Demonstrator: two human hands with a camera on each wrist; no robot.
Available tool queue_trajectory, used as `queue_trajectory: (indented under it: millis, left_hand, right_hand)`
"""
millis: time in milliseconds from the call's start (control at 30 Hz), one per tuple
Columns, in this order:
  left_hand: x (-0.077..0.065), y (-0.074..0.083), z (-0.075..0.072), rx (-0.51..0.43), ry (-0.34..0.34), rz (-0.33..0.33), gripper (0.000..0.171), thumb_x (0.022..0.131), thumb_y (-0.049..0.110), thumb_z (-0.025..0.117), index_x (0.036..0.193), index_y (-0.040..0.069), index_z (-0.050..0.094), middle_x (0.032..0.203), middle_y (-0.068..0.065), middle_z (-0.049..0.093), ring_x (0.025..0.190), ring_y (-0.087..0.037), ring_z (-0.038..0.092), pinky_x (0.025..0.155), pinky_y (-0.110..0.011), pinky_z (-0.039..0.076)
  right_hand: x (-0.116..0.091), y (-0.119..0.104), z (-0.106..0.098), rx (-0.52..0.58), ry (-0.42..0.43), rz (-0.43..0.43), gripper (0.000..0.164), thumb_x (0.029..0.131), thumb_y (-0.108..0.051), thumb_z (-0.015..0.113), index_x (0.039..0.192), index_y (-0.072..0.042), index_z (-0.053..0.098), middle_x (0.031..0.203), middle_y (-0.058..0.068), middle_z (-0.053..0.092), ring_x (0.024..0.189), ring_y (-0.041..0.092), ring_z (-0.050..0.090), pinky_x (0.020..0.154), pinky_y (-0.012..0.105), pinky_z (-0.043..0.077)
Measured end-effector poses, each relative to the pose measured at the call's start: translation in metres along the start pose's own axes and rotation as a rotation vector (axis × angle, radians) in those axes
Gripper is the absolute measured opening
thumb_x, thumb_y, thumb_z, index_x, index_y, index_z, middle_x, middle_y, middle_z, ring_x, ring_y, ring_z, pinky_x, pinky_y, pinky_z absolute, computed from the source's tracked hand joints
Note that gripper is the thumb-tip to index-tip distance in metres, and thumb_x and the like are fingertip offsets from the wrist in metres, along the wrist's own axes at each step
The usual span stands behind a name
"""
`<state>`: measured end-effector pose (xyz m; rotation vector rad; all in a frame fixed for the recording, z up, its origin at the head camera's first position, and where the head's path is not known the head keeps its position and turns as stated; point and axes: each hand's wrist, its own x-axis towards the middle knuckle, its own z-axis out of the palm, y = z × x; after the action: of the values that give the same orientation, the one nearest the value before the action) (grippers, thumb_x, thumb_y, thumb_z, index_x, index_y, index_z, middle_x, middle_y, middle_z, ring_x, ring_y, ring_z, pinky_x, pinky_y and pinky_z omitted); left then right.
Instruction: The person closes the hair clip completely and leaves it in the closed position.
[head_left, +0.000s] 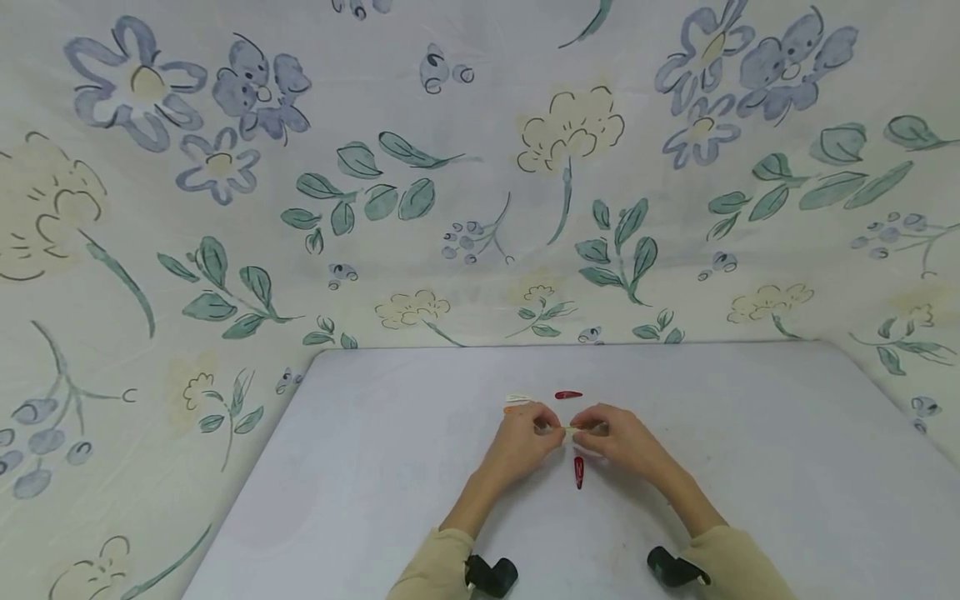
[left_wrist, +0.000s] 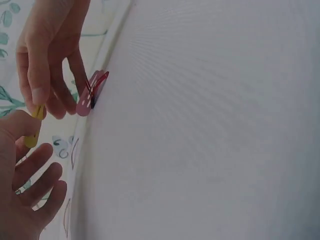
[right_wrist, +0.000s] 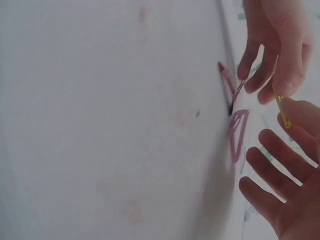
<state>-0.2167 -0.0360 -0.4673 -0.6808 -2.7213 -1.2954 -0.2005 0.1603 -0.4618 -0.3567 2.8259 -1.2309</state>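
Observation:
Between my two hands is a small yellow snap hair clip, held just above the white table. The thumb and finger of my left hand pinch one end of the clip. My right hand pinches the other end, and part of the clip shows between the hands in the right wrist view. The remaining fingers of both hands are spread loosely. Fingertips cover some of the clip. One red hair clip lies on the table nearer me, below the hands; another red hair clip lies beyond them.
Just past my left hand lie a white clip and an orange clip, partly hidden by the hand. The white table ends at the back against a flower-patterned cloth. Dark wrist-worn devices sit at both sleeves.

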Motion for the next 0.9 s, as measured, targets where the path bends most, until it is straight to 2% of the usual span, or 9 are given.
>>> queue_trajectory:
  millis: [133,200,333,500,633,733,900]
  left_hand:
    - [0.001,0.003,-0.003,-0.065,0.094,0.052,0.004,0.086,0.013,0.069,0.087,0.011,0.066,0.087,0.002,0.065,0.087,-0.018,0.062,0.081,-0.032,0.053]
    - [0.002,0.005,-0.006,-0.089,0.146,0.086,0.004,0.085,0.012,0.07,0.086,0.01,0.066,0.085,0.0,0.066,0.085,-0.02,0.062,0.079,-0.033,0.054]
    - [0.002,0.01,-0.013,-0.142,0.212,0.108,0.005,0.084,0.011,0.071,0.086,0.009,0.066,0.084,-0.001,0.066,0.084,-0.019,0.063,0.078,-0.037,0.055]
    - [0.0,0.018,-0.021,-0.207,0.263,0.106,0.007,0.084,0.01,0.072,0.087,0.008,0.066,0.086,-0.002,0.067,0.086,-0.017,0.063,0.078,-0.038,0.056]
    - [0.0,0.026,-0.028,-0.284,0.302,0.119,0.007,0.083,0.007,0.072,0.087,0.006,0.066,0.088,-0.006,0.067,0.086,-0.023,0.065,0.077,-0.04,0.057]
    - [0.0,0.031,-0.032,-0.335,0.314,0.116,0.007,0.083,0.005,0.072,0.088,0.005,0.067,0.088,-0.007,0.067,0.087,-0.027,0.065,0.076,-0.043,0.058]
    - [-0.003,0.035,-0.037,-0.372,0.324,0.084,0.008,0.085,0.005,0.073,0.09,0.006,0.068,0.09,-0.007,0.068,0.09,-0.025,0.065,0.08,-0.046,0.057]
  right_hand:
    - [-0.001,-0.008,-0.001,0.08,0.073,-0.087,0.018,0.09,-0.013,0.07,0.108,-0.009,0.069,0.105,0.002,0.07,0.105,0.026,0.064,0.098,0.053,0.048]
    - [-0.002,-0.014,-0.002,0.118,0.116,-0.12,0.018,0.09,-0.012,0.071,0.107,-0.008,0.068,0.104,0.004,0.07,0.104,0.027,0.065,0.098,0.053,0.048]
    - [-0.003,-0.024,-0.003,0.176,0.167,-0.165,0.018,0.09,-0.011,0.071,0.108,-0.009,0.068,0.107,0.006,0.069,0.106,0.027,0.064,0.096,0.053,0.049]
    - [-0.002,-0.034,-0.002,0.21,0.225,-0.211,0.019,0.09,-0.011,0.072,0.108,-0.009,0.068,0.108,0.006,0.069,0.105,0.027,0.064,0.095,0.052,0.05]
    - [-0.002,-0.041,-0.004,0.258,0.278,-0.241,0.017,0.09,-0.009,0.071,0.106,-0.008,0.068,0.104,0.005,0.068,0.103,0.025,0.064,0.094,0.051,0.051]
    - [-0.002,-0.047,-0.005,0.301,0.305,-0.246,0.015,0.09,-0.008,0.071,0.105,-0.009,0.068,0.103,0.004,0.068,0.103,0.024,0.064,0.094,0.05,0.051]
    - [-0.004,-0.053,-0.004,0.33,0.329,-0.243,0.014,0.09,-0.009,0.07,0.104,-0.009,0.067,0.103,0.004,0.067,0.104,0.023,0.062,0.095,0.049,0.051]
